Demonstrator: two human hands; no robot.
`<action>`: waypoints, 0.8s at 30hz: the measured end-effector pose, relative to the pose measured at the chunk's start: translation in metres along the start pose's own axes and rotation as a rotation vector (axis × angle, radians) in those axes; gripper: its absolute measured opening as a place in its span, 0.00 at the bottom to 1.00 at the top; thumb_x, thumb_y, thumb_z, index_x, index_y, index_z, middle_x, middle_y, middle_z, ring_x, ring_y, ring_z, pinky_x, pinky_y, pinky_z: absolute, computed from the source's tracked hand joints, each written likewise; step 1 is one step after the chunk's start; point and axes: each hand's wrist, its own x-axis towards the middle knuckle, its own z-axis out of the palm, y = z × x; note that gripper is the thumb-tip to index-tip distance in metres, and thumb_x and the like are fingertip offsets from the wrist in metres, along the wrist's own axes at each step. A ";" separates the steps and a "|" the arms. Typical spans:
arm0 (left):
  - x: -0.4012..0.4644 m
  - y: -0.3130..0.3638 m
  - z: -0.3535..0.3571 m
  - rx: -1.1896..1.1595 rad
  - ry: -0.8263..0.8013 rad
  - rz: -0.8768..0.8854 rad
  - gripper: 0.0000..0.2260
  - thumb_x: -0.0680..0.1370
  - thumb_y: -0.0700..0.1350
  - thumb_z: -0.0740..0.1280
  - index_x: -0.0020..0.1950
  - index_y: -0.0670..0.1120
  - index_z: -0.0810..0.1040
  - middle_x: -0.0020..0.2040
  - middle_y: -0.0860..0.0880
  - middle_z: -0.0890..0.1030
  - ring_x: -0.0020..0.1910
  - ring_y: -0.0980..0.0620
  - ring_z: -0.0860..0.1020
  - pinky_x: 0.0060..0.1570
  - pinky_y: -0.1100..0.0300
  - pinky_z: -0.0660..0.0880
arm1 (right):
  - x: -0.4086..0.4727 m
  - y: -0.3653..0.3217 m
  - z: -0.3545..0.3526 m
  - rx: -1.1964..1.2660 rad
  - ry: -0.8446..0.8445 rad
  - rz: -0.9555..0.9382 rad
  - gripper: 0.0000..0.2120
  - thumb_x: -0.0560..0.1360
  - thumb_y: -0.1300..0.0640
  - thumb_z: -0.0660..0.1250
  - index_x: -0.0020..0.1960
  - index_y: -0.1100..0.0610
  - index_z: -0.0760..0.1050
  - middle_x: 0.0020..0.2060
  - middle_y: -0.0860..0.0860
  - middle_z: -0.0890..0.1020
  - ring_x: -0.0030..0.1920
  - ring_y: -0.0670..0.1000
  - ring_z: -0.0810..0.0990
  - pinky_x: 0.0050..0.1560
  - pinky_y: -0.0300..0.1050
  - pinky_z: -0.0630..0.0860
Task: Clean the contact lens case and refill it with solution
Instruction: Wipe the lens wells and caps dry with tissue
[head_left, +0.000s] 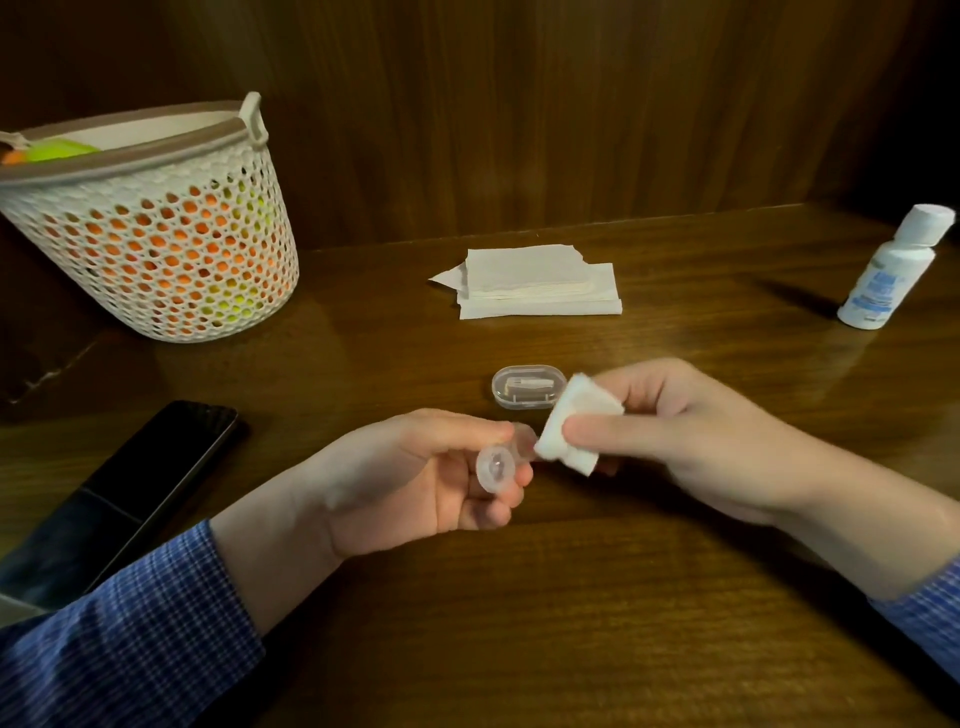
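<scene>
My left hand (415, 478) grips a clear contact lens case (497, 465) above the wooden table, one round well facing me. My right hand (691, 441) pinches a folded white tissue (574, 423), whose lower corner touches the far end of the case. A clear oval box (527, 387) with small tools inside lies on the table just behind the hands. The white solution bottle (891, 270) with a blue label stands capped at the far right.
A stack of white tissues (540, 283) lies at the back middle. A white mesh basket (156, 223) with orange and green items stands at the back left. A black phone (130, 493) lies at the left edge. A wooden wall closes the back.
</scene>
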 end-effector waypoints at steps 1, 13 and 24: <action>-0.001 0.000 -0.002 -0.028 -0.013 0.000 0.12 0.81 0.45 0.68 0.60 0.39 0.82 0.46 0.46 0.78 0.41 0.53 0.77 0.42 0.62 0.78 | 0.001 -0.001 -0.003 0.074 0.042 0.029 0.15 0.77 0.49 0.72 0.47 0.62 0.84 0.40 0.54 0.83 0.41 0.49 0.78 0.43 0.42 0.76; 0.003 -0.002 -0.002 -0.096 -0.059 0.009 0.12 0.83 0.43 0.65 0.63 0.38 0.79 0.47 0.44 0.79 0.44 0.52 0.77 0.45 0.60 0.79 | 0.000 0.014 0.009 -0.726 0.198 -0.554 0.10 0.78 0.62 0.72 0.57 0.56 0.85 0.48 0.50 0.79 0.48 0.49 0.79 0.45 0.44 0.77; 0.001 0.000 -0.001 0.013 -0.033 -0.035 0.11 0.82 0.45 0.66 0.60 0.39 0.81 0.47 0.43 0.79 0.43 0.52 0.78 0.44 0.61 0.79 | -0.001 0.007 0.011 -0.966 0.094 -0.553 0.09 0.79 0.57 0.68 0.54 0.52 0.86 0.50 0.48 0.79 0.50 0.48 0.76 0.46 0.43 0.75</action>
